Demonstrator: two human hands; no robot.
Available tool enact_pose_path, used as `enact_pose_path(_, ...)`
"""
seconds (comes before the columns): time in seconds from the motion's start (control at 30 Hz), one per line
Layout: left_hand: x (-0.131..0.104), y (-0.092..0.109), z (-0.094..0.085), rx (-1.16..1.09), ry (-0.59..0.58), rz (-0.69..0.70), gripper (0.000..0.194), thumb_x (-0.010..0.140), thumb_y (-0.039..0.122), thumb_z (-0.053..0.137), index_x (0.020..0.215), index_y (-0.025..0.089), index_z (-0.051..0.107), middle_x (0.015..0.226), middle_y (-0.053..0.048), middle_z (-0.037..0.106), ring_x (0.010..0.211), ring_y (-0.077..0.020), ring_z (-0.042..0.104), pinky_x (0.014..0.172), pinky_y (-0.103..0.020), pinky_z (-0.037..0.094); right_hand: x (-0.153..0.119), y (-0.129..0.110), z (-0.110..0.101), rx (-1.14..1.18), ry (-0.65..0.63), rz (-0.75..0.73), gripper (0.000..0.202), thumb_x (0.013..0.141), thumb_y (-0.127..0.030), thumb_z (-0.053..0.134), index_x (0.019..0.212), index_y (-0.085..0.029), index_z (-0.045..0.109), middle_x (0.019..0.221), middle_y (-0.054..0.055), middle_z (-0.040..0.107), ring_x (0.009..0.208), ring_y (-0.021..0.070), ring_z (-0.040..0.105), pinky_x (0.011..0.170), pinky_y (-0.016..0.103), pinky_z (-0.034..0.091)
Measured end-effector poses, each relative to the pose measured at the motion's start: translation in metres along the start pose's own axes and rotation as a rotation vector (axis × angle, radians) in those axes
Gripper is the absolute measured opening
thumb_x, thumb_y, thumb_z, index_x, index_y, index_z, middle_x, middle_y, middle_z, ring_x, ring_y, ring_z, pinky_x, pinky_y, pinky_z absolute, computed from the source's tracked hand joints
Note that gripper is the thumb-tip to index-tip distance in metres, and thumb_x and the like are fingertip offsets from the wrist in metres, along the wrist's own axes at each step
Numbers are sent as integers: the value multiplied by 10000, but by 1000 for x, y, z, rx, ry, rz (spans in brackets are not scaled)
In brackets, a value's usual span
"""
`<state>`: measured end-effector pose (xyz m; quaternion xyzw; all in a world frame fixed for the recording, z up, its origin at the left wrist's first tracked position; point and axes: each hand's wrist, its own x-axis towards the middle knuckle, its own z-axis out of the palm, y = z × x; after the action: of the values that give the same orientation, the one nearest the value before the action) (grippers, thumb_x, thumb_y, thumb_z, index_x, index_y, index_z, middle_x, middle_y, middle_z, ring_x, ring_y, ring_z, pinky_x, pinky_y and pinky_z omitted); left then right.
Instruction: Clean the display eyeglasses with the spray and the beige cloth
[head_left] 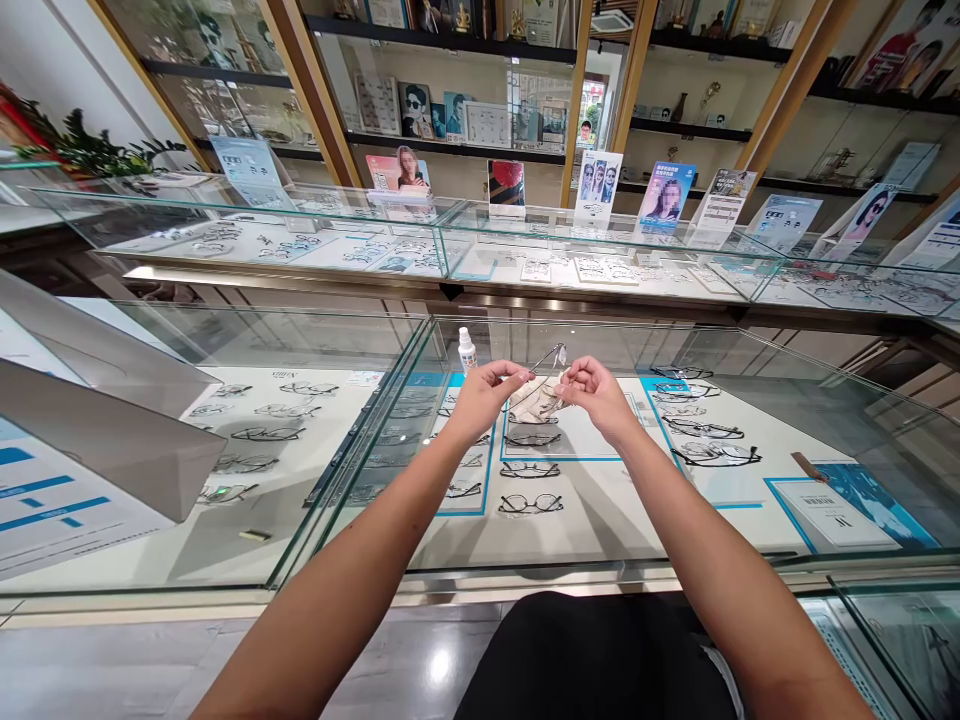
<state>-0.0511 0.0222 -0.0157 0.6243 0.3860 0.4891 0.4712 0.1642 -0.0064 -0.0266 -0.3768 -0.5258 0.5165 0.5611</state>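
I've got both hands up over the glass worktop (pixel 525 569), mid-view. Left hand (pixel 487 392): fingertips pinched closed on the thin-framed glasses (pixel 551 358). Right hand (pixel 598 392): thumb and fingers pinched too, on the other side of the same pair (fine wire, exact contact hard to make out). So the glasses hang between my two grips, above a crumpled beige cloth (pixel 531 404). White bottle (pixel 466 351) stands upright just beside the left hand, on its far side. Display frames (pixel 531 503) sit in rows under the glass.
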Motion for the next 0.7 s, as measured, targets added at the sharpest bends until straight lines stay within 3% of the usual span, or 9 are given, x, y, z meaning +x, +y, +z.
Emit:
enact_pose_path(0.23, 3, -8, -5, 72, 37, 48, 322, 839, 514, 774, 870, 195, 800, 965, -84, 796, 905, -219, 685, 846, -341, 501, 7, 2, -12, -129, 111, -73, 527, 678, -509, 919, 905, -249, 520, 841, -36, 636, 596, 93, 425, 578, 266, 356)
enact_pose_path(0.43, 0, -5, -3, 91, 32, 45, 301, 852, 496, 762, 870, 198, 797, 967, -78, 797, 919, -216, 680, 838, -329, 483, 8, -5, -21, -319, 307, -196, 376, 767, -395, 830, 886, -252, 503, 866, -22, 620, 554, 96, 318, 563, 294, 303)
enact_pose_path(0.6, -4, 4, 1, 185, 31, 11, 313, 840, 511, 756, 836, 200, 796, 919, -63, 787, 762, -181, 600, 687, -304, 412, 3, -12, -23, -600, 438, -300, 232, 845, -331, 738, 902, -260, 526, 808, -25, 594, 599, 140, 363, 621, 318, 321)
enact_pose_path(0.7, -4, 4, 2, 178, 36, 17, 307, 844, 504, 750, 834, 200, 797, 923, -65, 788, 789, -188, 605, 709, -307, 413, 1, -14, -21, -692, 470, -343, 202, 853, -319, 722, 899, -259, 535, 789, -28, 569, 623, 153, 403, 655, 327, 344)
